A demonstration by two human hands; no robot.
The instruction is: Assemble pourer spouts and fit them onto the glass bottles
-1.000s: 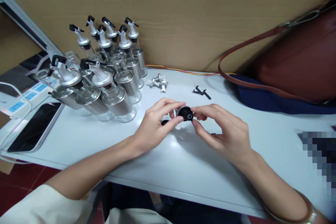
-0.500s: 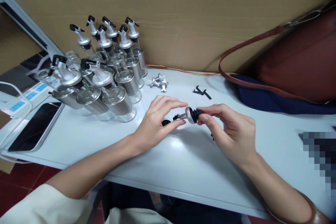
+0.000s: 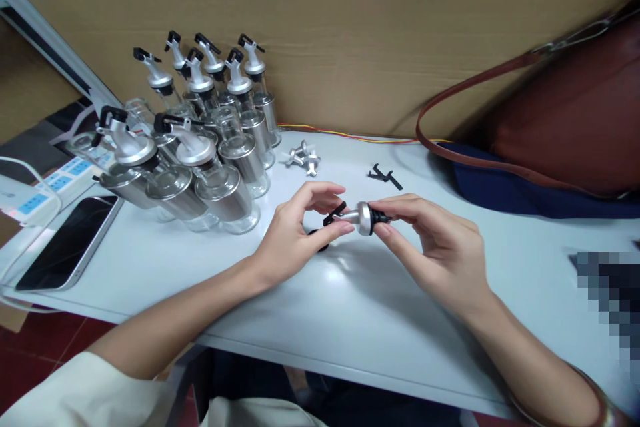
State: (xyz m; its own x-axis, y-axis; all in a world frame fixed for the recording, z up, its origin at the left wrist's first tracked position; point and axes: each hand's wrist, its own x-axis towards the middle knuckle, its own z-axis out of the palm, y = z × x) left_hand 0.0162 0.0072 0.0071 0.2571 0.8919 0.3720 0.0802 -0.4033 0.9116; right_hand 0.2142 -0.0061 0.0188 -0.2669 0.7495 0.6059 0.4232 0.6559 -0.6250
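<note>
A silver pour spout (image 3: 366,218) with a black ribbed stopper and a small black flip lever lies sideways in the air between my hands, just above the table. The fingertips and thumb of my right hand (image 3: 440,247) pinch it at the stopper end. At its narrow end, the thumb of my left hand (image 3: 295,230) rests against the tube, and the curled fingers are at the black lever; the index finger is raised off it. A black round part (image 3: 320,240) lies partly hidden behind my left thumb.
Several glass bottles with metal sleeves (image 3: 225,193) crowd the left, many topped with spouts. Small silver parts (image 3: 304,157) and black levers (image 3: 385,175) lie behind my hands. A phone (image 3: 67,240) and power strip (image 3: 60,183) are left; a brown bag (image 3: 575,113) stands right.
The spout has turned about its length, so the black lever now sticks up by my left fingers. My left fingers have curled in closer, and my right fingers have shifted on the stopper.
</note>
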